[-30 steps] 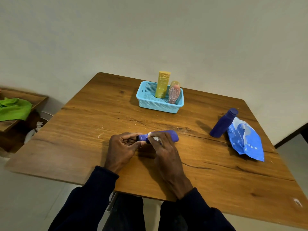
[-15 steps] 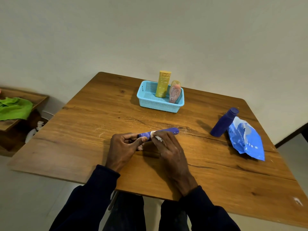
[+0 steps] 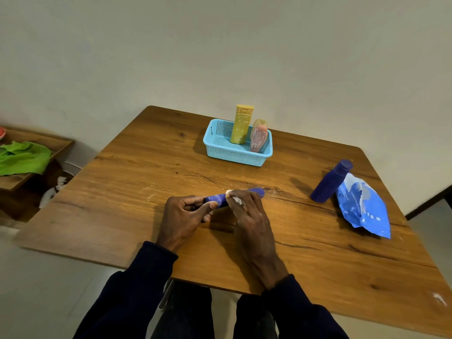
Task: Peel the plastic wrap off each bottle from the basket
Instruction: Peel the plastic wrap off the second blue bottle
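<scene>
Bottle held sideways by left hand and right hand fingers

Dark navy long sleeves

Wooden table, plain beige wall

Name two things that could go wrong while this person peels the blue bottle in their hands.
1. The white wrap pinched by the right hand may tear, leaving scraps on the blue bottle.
2. The bottle could slip from the left hand's grip and roll along the table.
</scene>
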